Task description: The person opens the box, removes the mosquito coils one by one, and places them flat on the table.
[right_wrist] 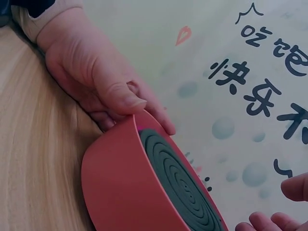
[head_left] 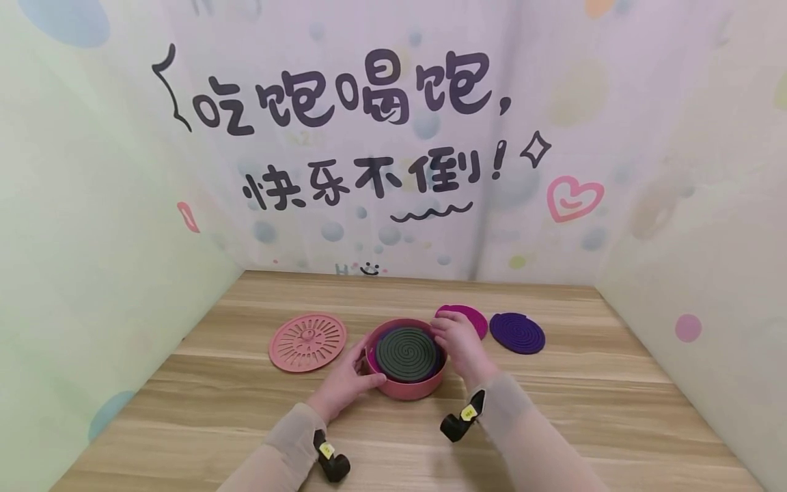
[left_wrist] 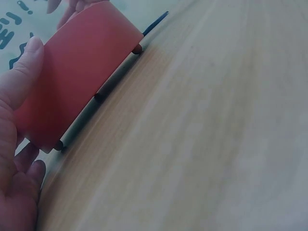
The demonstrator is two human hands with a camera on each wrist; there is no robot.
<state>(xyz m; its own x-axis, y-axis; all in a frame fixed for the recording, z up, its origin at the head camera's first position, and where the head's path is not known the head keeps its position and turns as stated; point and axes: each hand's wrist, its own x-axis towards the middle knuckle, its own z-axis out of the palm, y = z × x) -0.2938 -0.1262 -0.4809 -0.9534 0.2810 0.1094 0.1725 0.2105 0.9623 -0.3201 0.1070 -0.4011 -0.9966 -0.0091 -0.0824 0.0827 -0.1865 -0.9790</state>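
Note:
A round pink mosquito coil box (head_left: 410, 389) stands on the table, its top uncovered. A dark green mosquito coil (head_left: 406, 354) lies flat inside, with purple and magenta edges showing beneath it. My left hand (head_left: 347, 383) grips the box's left side; its thumb (right_wrist: 127, 101) lies at the rim and the fingers go around the wall. At the right rim is my right hand (head_left: 460, 345), fingers loosely bent and holding nothing. In the right wrist view its fingertips (right_wrist: 272, 222) appear apart from the box.
A pink slotted lid (head_left: 307, 344) with a small central knob lies to the left. Behind my right hand is a magenta coil (head_left: 470, 319), partly hidden. A purple coil (head_left: 518, 333) lies farther right. A printed fabric wall (head_left: 381, 239) borders the wooden table's back edge.

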